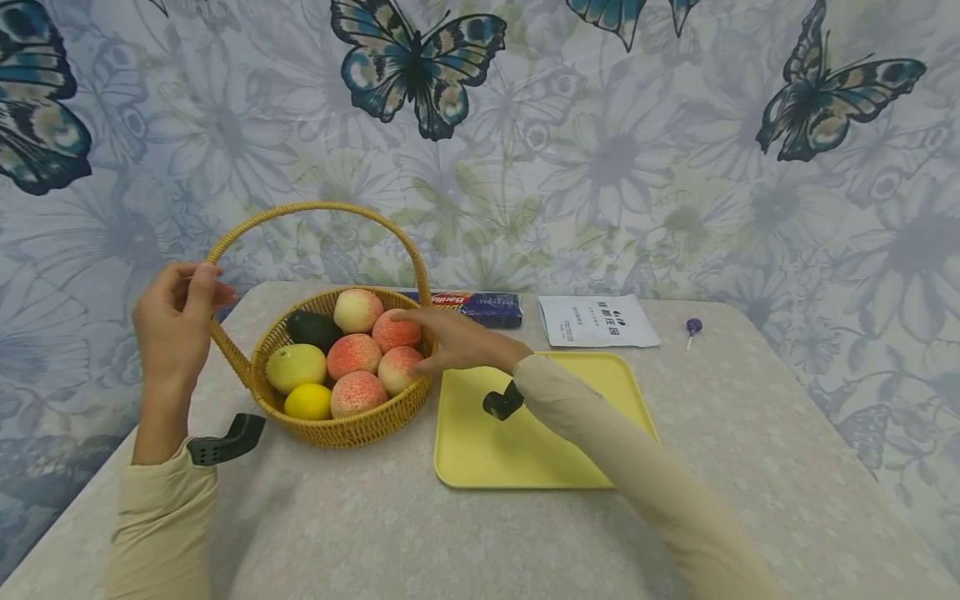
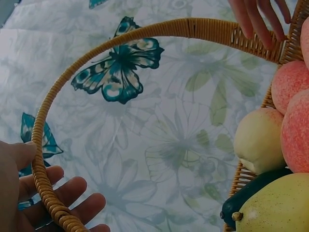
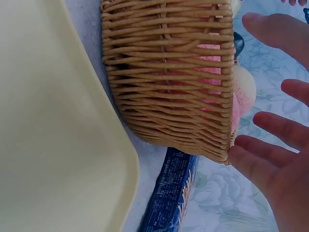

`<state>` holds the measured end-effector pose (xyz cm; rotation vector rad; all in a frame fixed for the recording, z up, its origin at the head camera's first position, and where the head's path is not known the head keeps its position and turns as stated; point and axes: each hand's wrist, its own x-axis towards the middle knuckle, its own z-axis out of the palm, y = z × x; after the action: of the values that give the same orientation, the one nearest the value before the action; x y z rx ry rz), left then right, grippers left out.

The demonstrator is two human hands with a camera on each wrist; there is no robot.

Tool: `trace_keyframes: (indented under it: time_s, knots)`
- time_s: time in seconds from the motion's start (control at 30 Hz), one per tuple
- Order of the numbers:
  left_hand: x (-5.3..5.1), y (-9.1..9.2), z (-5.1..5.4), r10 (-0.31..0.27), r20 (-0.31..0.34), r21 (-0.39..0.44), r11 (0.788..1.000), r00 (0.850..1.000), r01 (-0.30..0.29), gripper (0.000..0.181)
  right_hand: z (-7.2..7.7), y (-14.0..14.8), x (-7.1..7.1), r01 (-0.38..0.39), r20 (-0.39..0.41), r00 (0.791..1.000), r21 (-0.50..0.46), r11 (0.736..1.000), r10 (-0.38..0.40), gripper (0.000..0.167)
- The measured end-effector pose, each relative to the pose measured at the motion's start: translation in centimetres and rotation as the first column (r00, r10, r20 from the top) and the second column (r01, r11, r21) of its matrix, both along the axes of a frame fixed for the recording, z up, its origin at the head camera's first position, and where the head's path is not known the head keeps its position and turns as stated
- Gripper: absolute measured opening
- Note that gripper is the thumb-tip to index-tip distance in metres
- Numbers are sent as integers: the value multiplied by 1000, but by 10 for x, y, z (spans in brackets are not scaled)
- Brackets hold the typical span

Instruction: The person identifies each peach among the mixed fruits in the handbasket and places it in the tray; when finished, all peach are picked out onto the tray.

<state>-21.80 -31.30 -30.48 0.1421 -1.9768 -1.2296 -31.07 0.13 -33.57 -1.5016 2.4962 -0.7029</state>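
A wicker basket (image 1: 341,433) with a tall arched handle (image 1: 322,206) stands on the left part of the table. Inside lie several peaches (image 1: 355,356), a dark green fruit like an avocado (image 1: 313,331), a speckled yellow-green fruit (image 1: 296,368) and a yellow lemon-like fruit (image 1: 308,402). My left hand (image 1: 176,312) holds the handle's left side, thumb on one side and loosely curled fingers behind it, as the left wrist view shows. Spread over the basket's right rim is my right hand (image 1: 457,340), its fingers (image 3: 256,164) beside the rim and the peaches, gripping nothing.
Right of the basket lies a yellow tray (image 1: 540,479), under my right forearm. Behind are a blue Barilla box (image 1: 491,309) and a white printed packet (image 1: 596,322). A purple lollipop (image 1: 693,326) lies at the far right. A butterfly-patterned wall covering (image 1: 622,167) rises behind the table.
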Motion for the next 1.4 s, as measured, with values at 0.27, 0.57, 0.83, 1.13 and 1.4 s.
trace_keyframes:
  time_s: [0.27,0.57,0.83,1.13,1.4]
  knots:
    - [1,-2,0,-3,-5,-7,1000,1000,3,22,8,-12,-8,-33,80,996,101,994,25,71]
    - [1,-3,0,-9,-4,-18,1000,1000,9,19,13,-26,-4,-44,78,997,225,973,27,64]
    - [3,-1,1,-8,-15,-30,1000,1000,7,20,13,-30,-6,13,26,999,338,941,-23,66]
    - [2,0,2,-12,-21,-46,999,1000,11,21,13,-35,-3,57,6,998,390,919,-64,67]
    - [-2,-3,1,-13,-15,-52,999,1000,12,19,12,-39,-4,76,-33,997,416,906,-68,63]
